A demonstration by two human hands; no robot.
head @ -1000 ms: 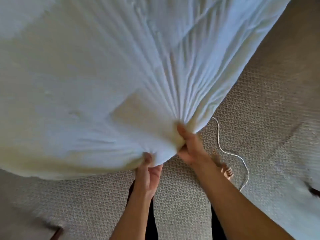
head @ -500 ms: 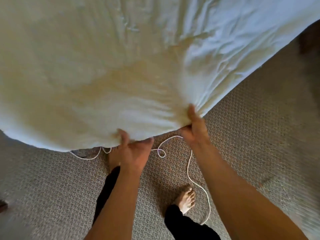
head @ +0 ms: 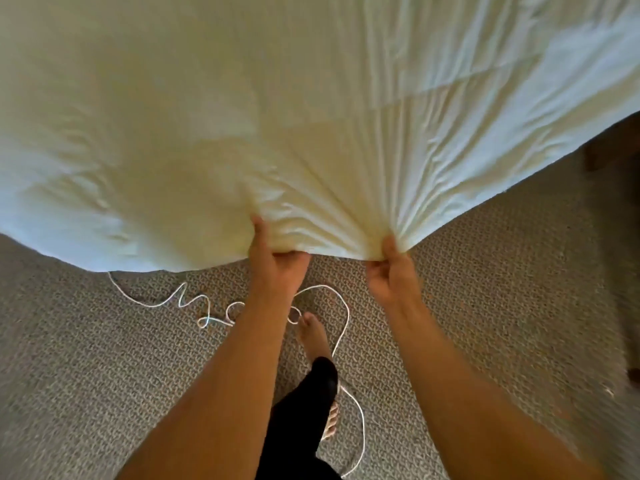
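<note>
Fingers of the left hand [head: 277,268] and right hand [head: 394,275] are clenched on the near edge of the sheet [head: 311,116], which billows from 9 to 3 o'clock. A cord [head: 343,306] loops round the feet at 6 o'clock, and a step could snag it. A second ago the hands almost touched; now they sit apart.

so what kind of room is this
Most likely a bedroom at home: the left hand and right hand grip a big white duvet, the floor is woven carpet, and a bare foot stands by a loose white cable.
</note>
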